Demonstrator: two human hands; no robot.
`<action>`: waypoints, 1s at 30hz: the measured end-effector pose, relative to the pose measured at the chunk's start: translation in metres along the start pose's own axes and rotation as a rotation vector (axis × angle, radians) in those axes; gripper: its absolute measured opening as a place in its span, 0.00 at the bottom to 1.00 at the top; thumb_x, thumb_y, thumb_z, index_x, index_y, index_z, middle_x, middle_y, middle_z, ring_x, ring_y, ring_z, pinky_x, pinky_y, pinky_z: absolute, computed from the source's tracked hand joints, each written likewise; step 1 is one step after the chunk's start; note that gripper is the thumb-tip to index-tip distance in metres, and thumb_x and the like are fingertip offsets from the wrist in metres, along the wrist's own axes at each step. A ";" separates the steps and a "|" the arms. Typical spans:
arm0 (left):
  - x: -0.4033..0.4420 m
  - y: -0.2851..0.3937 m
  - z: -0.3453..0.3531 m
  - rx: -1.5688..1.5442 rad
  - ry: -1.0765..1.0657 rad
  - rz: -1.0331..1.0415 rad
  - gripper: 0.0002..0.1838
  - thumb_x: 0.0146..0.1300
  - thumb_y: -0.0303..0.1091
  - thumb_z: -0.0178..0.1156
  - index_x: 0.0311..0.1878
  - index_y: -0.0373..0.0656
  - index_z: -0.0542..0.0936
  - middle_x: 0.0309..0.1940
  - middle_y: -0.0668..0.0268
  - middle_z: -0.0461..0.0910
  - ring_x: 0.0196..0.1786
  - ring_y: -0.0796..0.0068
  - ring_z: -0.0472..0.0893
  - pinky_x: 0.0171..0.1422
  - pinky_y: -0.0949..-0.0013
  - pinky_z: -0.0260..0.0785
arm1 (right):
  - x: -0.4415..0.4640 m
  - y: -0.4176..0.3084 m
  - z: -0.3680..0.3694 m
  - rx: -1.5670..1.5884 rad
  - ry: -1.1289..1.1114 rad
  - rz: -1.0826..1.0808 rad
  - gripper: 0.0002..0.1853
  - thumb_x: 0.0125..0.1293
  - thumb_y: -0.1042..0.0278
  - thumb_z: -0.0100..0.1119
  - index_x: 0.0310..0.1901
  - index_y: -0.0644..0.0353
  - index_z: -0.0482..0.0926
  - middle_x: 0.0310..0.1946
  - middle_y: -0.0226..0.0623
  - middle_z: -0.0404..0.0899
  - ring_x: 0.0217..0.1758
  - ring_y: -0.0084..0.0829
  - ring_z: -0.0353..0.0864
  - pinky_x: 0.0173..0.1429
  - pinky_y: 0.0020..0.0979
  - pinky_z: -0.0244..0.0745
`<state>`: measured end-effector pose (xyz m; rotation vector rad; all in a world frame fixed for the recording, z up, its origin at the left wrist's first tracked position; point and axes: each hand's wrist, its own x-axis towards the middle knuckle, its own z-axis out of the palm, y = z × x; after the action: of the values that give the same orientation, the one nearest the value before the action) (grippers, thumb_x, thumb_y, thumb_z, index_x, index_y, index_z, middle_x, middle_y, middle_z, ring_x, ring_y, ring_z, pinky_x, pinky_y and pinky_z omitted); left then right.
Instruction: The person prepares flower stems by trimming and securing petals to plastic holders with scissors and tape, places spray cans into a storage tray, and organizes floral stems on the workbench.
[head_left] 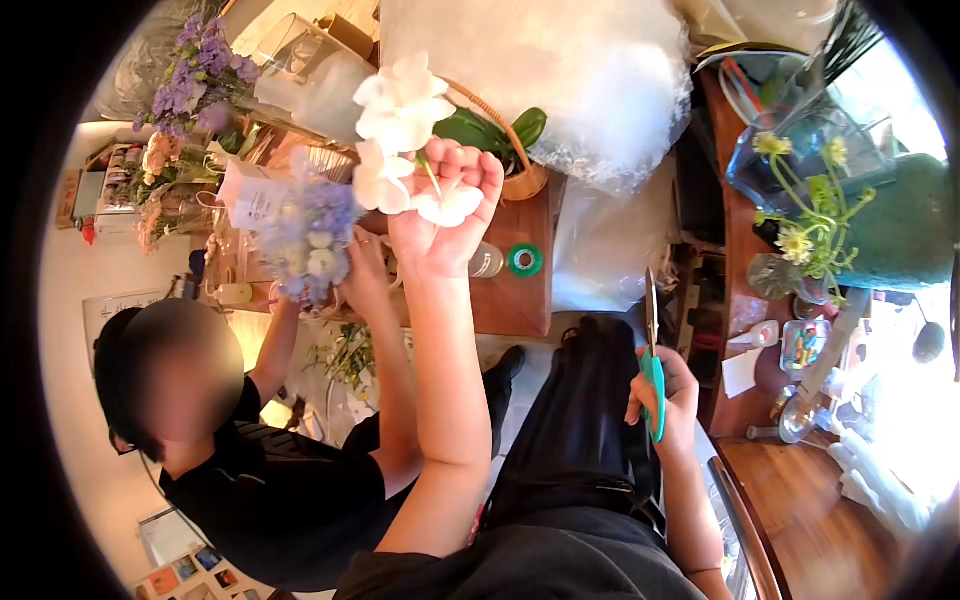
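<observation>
Your left hand [436, 240] was palm-up near the basket [524, 186], its fingers loosely curled and slightly apart, apparently supporting the white blossoms [402, 105] from beneath to spare their petals. Your right hand [680, 402] wrapped its fingers around the handles of the scissors [653, 388], blades pointing forward, presumably keeping them clear of your body.

Pale wall [76, 375], wooden table [525, 305], grey floor [522, 385], bright glare [925, 410] at right
</observation>
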<state>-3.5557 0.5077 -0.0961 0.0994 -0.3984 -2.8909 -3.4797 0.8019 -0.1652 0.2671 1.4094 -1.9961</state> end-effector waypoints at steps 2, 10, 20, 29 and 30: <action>-0.002 0.008 0.000 -0.133 0.038 -0.044 0.07 0.54 0.34 0.59 0.35 0.42 0.77 0.27 0.71 0.78 0.34 0.76 0.75 0.56 0.63 0.62 | 0.009 -0.003 0.008 -0.003 -0.014 0.012 0.19 0.54 0.83 0.55 0.49 0.70 0.69 0.21 0.32 0.72 0.16 0.22 0.72 0.19 0.21 0.66; -0.006 0.022 0.003 -0.114 0.067 -0.097 0.08 0.56 0.36 0.60 0.34 0.42 0.77 0.25 0.76 0.77 0.27 0.82 0.72 0.48 0.69 0.61 | 0.029 -0.016 0.020 -0.043 -0.093 0.006 0.21 0.51 0.86 0.56 0.50 0.69 0.69 0.21 0.32 0.72 0.16 0.20 0.71 0.19 0.19 0.66; -0.009 0.039 0.009 0.118 0.093 -0.099 0.17 0.55 0.40 0.58 0.42 0.39 0.72 0.25 0.73 0.72 0.26 0.79 0.68 0.44 0.68 0.58 | 0.053 -0.052 0.046 -0.252 -0.319 -0.170 0.24 0.47 0.81 0.65 0.48 0.67 0.70 0.26 0.26 0.73 0.29 0.13 0.68 0.32 0.16 0.62; -0.011 0.050 0.016 0.098 0.094 -0.063 0.10 0.52 0.37 0.57 0.29 0.43 0.69 0.25 0.68 0.69 0.28 0.76 0.65 0.43 0.67 0.58 | 0.094 -0.098 0.088 -0.159 -0.560 0.042 0.19 0.53 0.74 0.66 0.46 0.70 0.71 0.28 0.33 0.78 0.25 0.14 0.72 0.28 0.16 0.66; -0.010 0.050 0.016 0.080 0.101 -0.052 0.10 0.52 0.37 0.56 0.29 0.43 0.68 0.25 0.68 0.69 0.28 0.76 0.64 0.41 0.67 0.58 | 0.097 -0.107 0.091 -0.179 -0.589 0.077 0.19 0.54 0.73 0.65 0.45 0.70 0.71 0.27 0.33 0.78 0.23 0.13 0.71 0.25 0.16 0.65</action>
<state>-3.5366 0.4671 -0.0667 0.2718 -0.5004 -2.9051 -3.6011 0.7014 -0.0985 -0.3202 1.1565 -1.6781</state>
